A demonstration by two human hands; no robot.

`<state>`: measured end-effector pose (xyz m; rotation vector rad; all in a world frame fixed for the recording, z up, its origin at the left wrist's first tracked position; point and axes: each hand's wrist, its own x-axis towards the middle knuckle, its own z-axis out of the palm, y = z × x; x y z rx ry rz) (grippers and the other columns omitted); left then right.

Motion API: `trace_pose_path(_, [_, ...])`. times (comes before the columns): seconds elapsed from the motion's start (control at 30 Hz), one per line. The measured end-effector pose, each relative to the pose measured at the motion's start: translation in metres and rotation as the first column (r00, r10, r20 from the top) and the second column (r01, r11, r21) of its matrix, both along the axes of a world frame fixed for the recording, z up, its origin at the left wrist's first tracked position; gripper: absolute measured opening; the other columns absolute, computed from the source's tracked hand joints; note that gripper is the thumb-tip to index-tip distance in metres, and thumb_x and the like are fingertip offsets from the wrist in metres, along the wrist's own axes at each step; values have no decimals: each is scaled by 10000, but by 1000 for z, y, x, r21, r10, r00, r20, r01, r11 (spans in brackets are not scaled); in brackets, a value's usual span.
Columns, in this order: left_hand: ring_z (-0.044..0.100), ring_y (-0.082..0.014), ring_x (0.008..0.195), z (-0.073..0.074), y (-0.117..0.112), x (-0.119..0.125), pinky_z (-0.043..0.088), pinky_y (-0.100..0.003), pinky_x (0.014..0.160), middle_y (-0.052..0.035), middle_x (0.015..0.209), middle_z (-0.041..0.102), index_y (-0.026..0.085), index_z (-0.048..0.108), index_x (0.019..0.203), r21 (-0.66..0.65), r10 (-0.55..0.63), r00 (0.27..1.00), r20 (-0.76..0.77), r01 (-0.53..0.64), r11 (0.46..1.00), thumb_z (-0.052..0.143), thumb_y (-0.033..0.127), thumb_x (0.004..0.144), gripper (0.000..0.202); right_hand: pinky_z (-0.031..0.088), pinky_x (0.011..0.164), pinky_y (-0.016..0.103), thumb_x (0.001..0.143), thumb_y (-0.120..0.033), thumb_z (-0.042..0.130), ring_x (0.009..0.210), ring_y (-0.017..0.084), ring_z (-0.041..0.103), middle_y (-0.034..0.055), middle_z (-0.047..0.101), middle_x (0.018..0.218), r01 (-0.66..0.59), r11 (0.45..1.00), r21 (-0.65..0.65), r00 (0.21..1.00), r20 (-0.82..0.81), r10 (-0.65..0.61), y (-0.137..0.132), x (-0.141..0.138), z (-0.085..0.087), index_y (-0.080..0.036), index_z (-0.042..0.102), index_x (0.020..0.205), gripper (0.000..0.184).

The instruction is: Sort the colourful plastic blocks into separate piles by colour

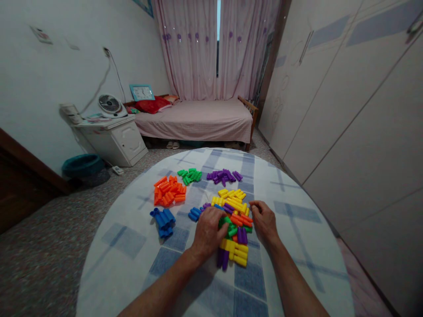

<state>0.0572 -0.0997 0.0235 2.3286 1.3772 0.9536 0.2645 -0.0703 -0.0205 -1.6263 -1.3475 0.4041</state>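
My left hand (pixel 209 231) reaches over a mixed pile of plastic tube-shaped building pieces, its fingers and thumb closed around green pieces (pixel 224 221). Its other fingertips are hidden. Just right of the pile is my right hand (pixel 264 219), fingers loosely bent and a little apart, with nothing visible in them. Close to its fingertips lie yellow pieces (pixel 236 203) and orange pieces (pixel 242 219). Purple pieces (pixel 242 235) are in the pile too. Nearest to me, a joined yellow cluster (pixel 235 251) touches dark purple tubes (pixel 222 259).
Sorted heaps of orange (pixel 170 191), green (pixel 191 175), purple (pixel 224 176) and blue pieces (pixel 163 222) lie on the round table's checked cloth (pixel 125 268). Beyond stand a bed (pixel 198 116) and a white cabinet (pixel 115 140) with a fan (pixel 110 105). Wardrobe doors (pixel 346 132) line the right.
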Motion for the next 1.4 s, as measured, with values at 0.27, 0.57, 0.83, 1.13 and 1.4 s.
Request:
trace_pose_path(0.27, [504,-249,1035,-1,3,-11,385,-430,940,-50,1022,625,222,600,1058,30,-175,972,-155,182,983,694,280,703,372,430,743,294,800,-311,411,817,185,602,49,684,897,-3,1000,-12,1000,4,3,0,0,0,-190,665,898,299])
trace_pose_path(0.57, [549,-207,987,7,3,-15,462,-356,871,-65,1026,601,202,575,1060,33,-101,994,44,100,994,638,191,728,338,438,749,297,803,-316,413,819,186,604,46,678,890,-10,1000,-12,1000,11,10,0,0,1,-197,659,892,288])
trace_pose_path(0.83, [565,-215,992,29,102,-64,455,-337,878,-72,1051,606,183,563,1081,96,354,929,-112,-344,934,603,281,780,319,447,734,308,788,-338,409,790,189,604,55,680,886,-13,999,-42,998,66,16,3,4,1,-185,659,888,310])
trace_pose_path(1.13, [589,-242,962,23,179,-85,457,-313,747,-109,1083,584,169,568,1081,15,493,724,-483,-556,831,544,324,797,325,444,737,307,795,-339,404,807,192,602,54,679,901,-16,999,-44,999,45,18,3,4,0,-190,656,897,310])
trace_pose_path(1.4, [496,-236,1125,28,140,-67,410,-348,940,-108,1222,522,172,548,1129,124,386,881,-274,-366,922,535,269,812,332,437,735,299,789,-321,406,788,183,598,48,674,873,-13,999,-40,999,48,15,3,3,1,-188,661,886,304])
